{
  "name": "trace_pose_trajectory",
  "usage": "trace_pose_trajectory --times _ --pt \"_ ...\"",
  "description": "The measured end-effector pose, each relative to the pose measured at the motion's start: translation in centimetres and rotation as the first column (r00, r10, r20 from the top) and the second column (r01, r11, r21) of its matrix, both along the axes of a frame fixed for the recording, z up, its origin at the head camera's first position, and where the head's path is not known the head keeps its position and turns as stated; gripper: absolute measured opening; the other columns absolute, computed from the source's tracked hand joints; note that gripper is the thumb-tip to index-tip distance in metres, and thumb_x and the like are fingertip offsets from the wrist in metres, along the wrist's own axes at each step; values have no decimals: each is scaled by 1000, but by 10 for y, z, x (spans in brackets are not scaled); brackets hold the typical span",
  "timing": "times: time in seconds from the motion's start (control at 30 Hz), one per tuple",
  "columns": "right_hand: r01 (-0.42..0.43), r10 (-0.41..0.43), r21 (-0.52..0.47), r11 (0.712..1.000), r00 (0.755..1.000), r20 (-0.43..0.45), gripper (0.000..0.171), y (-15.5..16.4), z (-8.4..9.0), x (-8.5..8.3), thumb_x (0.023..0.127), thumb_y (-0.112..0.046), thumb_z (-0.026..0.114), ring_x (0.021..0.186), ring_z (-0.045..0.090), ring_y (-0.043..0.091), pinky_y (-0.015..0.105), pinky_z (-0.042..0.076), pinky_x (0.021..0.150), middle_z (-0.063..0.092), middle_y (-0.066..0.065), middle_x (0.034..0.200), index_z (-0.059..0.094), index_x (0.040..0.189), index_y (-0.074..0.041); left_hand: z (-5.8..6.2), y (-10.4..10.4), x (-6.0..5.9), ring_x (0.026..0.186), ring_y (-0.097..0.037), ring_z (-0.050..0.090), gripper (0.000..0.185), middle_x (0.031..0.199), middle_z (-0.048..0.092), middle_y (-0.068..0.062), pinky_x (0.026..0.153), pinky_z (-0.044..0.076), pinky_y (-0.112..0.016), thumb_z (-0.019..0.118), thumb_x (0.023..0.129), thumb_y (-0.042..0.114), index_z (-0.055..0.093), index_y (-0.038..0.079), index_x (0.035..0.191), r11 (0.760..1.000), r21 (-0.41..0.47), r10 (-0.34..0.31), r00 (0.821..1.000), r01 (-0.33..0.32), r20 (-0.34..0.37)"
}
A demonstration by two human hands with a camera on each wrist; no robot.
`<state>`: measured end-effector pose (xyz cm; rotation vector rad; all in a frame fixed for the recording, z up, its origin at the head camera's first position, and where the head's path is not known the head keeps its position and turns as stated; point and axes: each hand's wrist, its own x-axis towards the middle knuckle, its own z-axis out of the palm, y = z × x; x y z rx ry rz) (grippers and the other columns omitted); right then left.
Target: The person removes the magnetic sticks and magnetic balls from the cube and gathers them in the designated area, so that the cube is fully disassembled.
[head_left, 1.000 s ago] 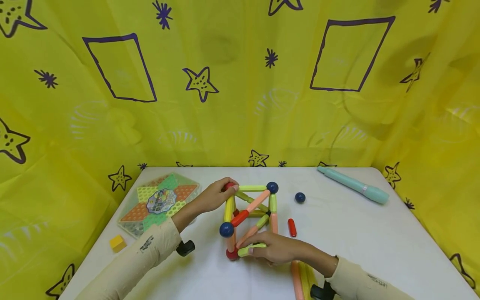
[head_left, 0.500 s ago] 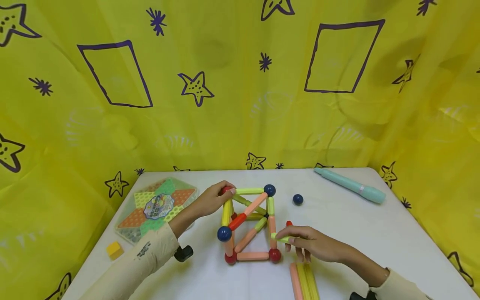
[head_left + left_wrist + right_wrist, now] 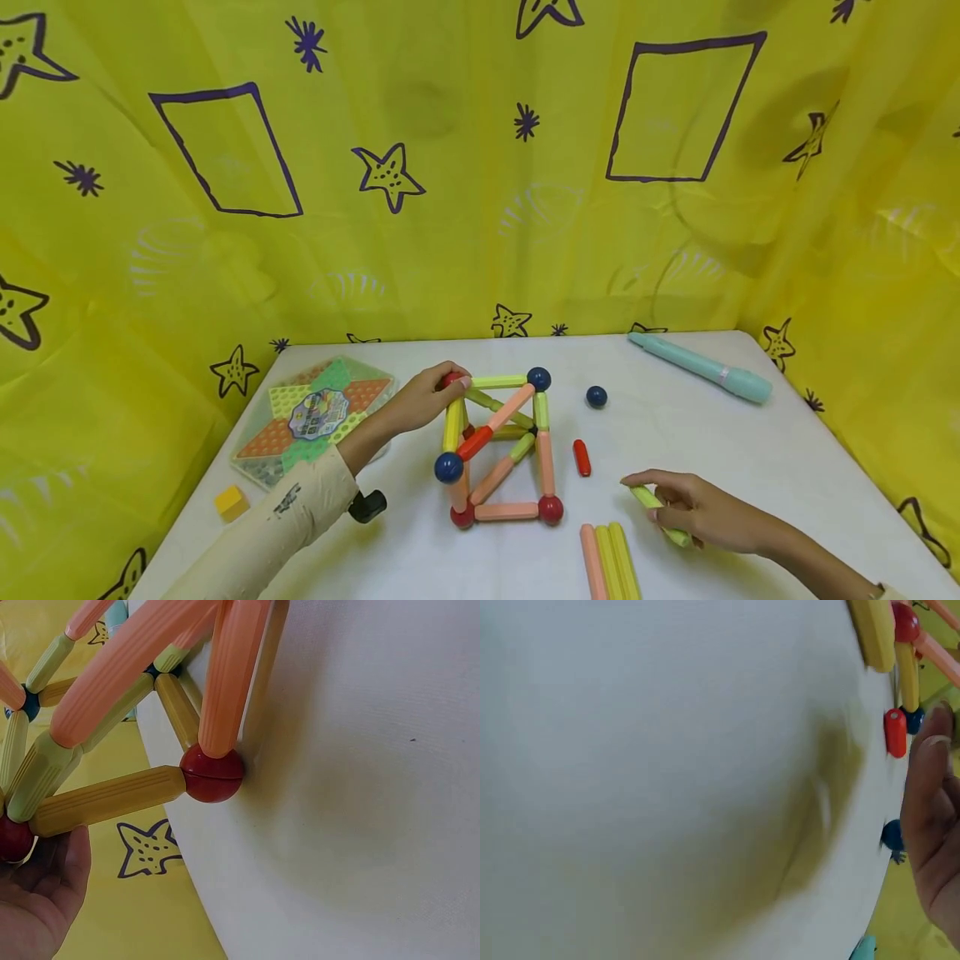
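A cube frame (image 3: 498, 446) of rods and balls is largely built at mid-counter (image 3: 750, 450), with diagonals fitted. Its top red ball (image 3: 450, 380) is gripped by the left hand (image 3: 423, 398), fingers curled on it. A green rod (image 3: 660, 515), right of the frame and apart from it, is pinched in the right hand (image 3: 701, 512). Unused: three rods (image 3: 609, 560), a red rod (image 3: 582, 457), a blue ball (image 3: 596, 397)

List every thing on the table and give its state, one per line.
left hand: grips the frame's top red ball
right hand: holds a green rod
rod frame: standing, upright
blue ball: loose
red rod: lying flat
teal pen: lying, capped
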<state>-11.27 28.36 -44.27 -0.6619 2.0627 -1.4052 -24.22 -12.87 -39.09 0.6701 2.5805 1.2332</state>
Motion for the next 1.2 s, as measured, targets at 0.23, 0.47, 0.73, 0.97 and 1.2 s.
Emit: trace_pose_trajectory --times 0.23,0.47,0.73,0.97,1.2 --pt "88 -90 194 977 996 0 49 2 -13 13 99 -20 62 58 46 3 21 37 53 51 -1 77 49 141 2 1 0 0 88 -16 56 29 101 64 -6 80 46 -31 52 105 31 63 9 119 1000 1 -1 1000 1 14" --pt "93 -79 368 925 995 -55 52 -3 -14 20 94 -28 70 58 47 8 24 32 54 51 1 71 54 140 -11 2 0 0 88 -17 55 29 101 64 -6 80 46 -31 51 106 32 63 9 119 1000 -8 5 1000 -5 16" --pt "103 -43 365 925 985 -169 37 -9 -12 18 93 -30 71 60 47 2 22 36 55 54 -8 70 61 123 -10 2 1 1 89 -17 56 29 101 64 -6 80 46 -31 52 105 31 63 9 119 1000 -10 14 1000 -14 20" --pt "76 -45 293 953 993 -111 40 -15 -14 19 96 -24 68 63 48 2 22 38 56 56 -6 75 59 127 -1 1 0 2 89 -17 56 28 101 64 -5 80 46 -31 52 105 30 63 9 119 1000 -11 14 1000 -14 15" --pt "78 -51 236 969 992 -119 43 -19 -19 18 95 -23 70 63 49 1 20 39 55 56 -8 75 60 129 1 2 1 1 90 -17 56 27 102 64 -6 80 46 -31 52 105 30 63 9 119 1000 -12 10 1000 -10 16"
